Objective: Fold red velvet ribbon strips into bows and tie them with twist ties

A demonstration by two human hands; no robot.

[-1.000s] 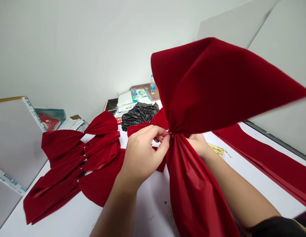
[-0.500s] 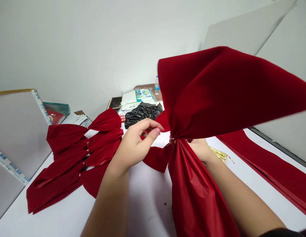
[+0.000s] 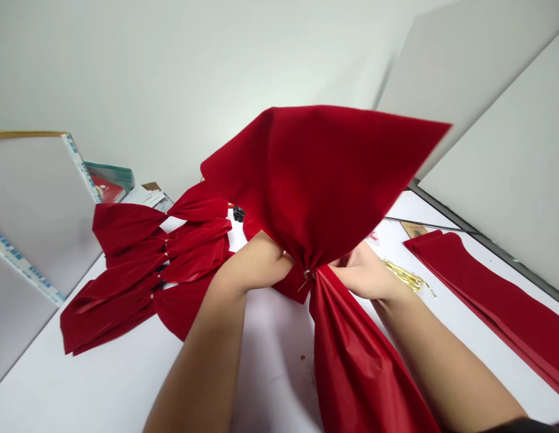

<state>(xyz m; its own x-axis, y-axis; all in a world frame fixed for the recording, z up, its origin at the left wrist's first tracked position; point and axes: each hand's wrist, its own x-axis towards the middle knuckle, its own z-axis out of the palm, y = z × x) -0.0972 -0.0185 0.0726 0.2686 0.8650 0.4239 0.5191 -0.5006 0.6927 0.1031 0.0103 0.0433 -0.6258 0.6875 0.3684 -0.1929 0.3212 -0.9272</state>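
A red velvet bow (image 3: 315, 174) is held up in front of me, gathered tightly at its middle by a thin gold twist tie (image 3: 302, 285). Its upper part fans out wide and a shinier tail hangs down below. My right hand (image 3: 364, 272) is closed on the gather from behind, its fingertips partly covered by cloth. Close to the gather on the other side is my left hand (image 3: 261, 263); the red fabric hides its fingers, so I cannot see what they grip.
Several gathered red bows (image 3: 162, 258) lie overlapping on the white table (image 3: 112, 385) at left. Flat red fabric strips (image 3: 491, 294) are stacked at right, beside gold twist ties (image 3: 405, 275). White panels (image 3: 30, 198) stand at the left edge; papers (image 3: 148, 196) lie behind.
My left hand has moved from beside the bow to behind its cloth near the gather. The upper fan has swung left, and the view has shifted slightly.
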